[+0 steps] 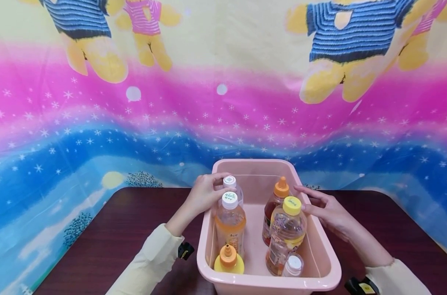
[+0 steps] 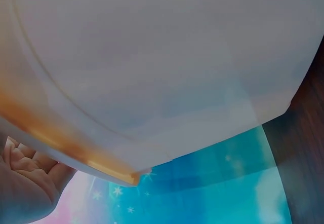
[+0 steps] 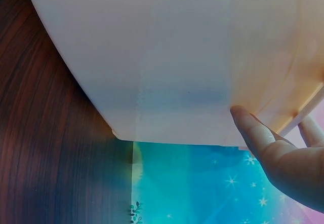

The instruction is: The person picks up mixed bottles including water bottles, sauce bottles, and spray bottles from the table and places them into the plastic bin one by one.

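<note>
A pink plastic basin (image 1: 242, 280) stands on the table with several bottles upright in it. My left hand (image 1: 204, 192) reaches over the basin's left rim. Its fingers lie close about the white cap of the far clear bottle (image 1: 229, 181); whether they touch is unclear. Just in front stands a white-capped bottle of orange drink (image 1: 231, 223). At the right rim, my right hand (image 1: 330, 211) has its fingers spread beside a yellow-capped bottle (image 1: 287, 229) and an orange-nozzled bottle (image 1: 281, 189). The right wrist view shows a finger (image 3: 253, 130) against the basin's outer wall.
An orange-tipped yellow bottle (image 1: 229, 262) stands in the near left corner of the basin, a small white-capped bottle (image 1: 293, 265) in the near right. Beneath is a dark wooden table (image 1: 135, 221). A printed curtain (image 1: 194, 114) hangs right behind it.
</note>
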{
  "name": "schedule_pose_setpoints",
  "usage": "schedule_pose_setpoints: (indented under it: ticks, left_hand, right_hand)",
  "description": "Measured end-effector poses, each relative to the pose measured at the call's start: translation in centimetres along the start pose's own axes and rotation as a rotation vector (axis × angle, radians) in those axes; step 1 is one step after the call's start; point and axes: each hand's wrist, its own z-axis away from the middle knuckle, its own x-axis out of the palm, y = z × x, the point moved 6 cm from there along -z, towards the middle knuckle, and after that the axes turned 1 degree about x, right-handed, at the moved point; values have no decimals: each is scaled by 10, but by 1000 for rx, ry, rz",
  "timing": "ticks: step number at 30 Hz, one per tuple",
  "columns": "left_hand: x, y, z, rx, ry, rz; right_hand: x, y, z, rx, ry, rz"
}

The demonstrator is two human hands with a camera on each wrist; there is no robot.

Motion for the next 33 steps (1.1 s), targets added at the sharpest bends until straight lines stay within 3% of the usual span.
schedule_pose_setpoints:
  ticks: [7,21,33]
  left_hand:
    - [1,-7,-3,-46,2,-11]
    - [2,-12,-4,-38,8,24]
    - [-1,-8,1,-35,-9,29]
  right_hand:
    - [-1,-1,-1,-5,0,4]
    - [1,-3,-1,25,23,48]
    - [-4,-19,1,-44,6,126]
